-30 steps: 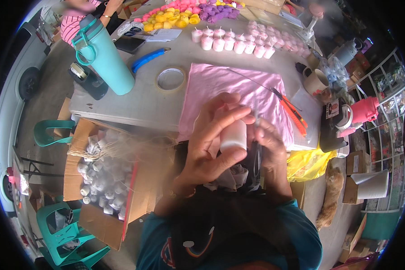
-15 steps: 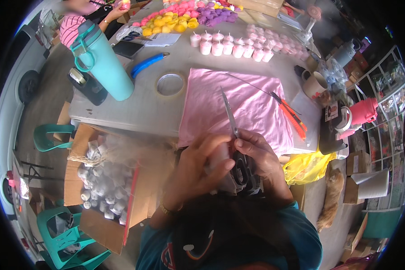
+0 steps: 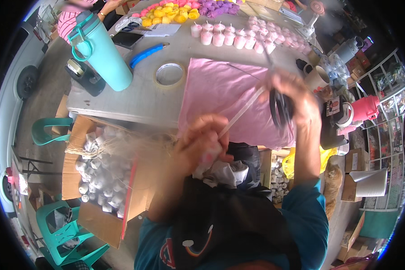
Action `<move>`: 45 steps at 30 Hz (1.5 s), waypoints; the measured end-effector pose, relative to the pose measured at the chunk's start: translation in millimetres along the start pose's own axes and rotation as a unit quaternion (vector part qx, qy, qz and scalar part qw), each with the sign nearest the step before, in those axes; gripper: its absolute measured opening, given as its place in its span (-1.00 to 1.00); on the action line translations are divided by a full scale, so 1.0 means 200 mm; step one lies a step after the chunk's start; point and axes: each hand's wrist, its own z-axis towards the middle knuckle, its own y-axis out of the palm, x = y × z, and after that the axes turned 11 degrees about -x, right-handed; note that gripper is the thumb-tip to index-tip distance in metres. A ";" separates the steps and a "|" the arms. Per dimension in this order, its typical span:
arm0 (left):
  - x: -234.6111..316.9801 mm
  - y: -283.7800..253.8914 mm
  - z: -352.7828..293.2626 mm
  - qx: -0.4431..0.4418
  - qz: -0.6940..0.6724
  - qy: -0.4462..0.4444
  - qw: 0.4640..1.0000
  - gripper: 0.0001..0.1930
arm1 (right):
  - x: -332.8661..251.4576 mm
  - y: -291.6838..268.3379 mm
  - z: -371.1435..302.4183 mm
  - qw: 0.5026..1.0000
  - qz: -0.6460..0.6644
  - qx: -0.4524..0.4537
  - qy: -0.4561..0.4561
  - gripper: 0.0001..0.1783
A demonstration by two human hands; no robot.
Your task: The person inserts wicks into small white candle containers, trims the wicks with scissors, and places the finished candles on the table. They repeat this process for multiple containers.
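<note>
Left hand [image 3: 194, 145], centre of frame: curled round a pale piece [image 3: 210, 156], at the fingers' lower side. Right hand [image 3: 299, 94], raised, right of centre: grasping black-handled scissors [image 3: 281, 113]; clear strip [image 3: 245, 108] stretched between the hands.

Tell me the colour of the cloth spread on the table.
The cloth is light pink; the head view shows it best.
</note>
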 end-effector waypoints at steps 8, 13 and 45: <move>-0.07 -0.15 0.11 0.137 -0.037 0.001 0.990 -0.60 | 0.03 0.13 -0.01 0.908 -0.343 0.224 -0.088 -0.76; -0.14 -0.10 0.12 0.134 0.297 -0.006 0.946 -0.60 | 0.38 0.41 -0.12 0.847 -0.523 0.007 -0.089 -0.85; -0.04 -0.18 0.12 0.021 -0.034 -0.029 0.999 -0.36 | 0.50 0.34 -0.53 0.978 0.112 -0.061 0.165 -0.34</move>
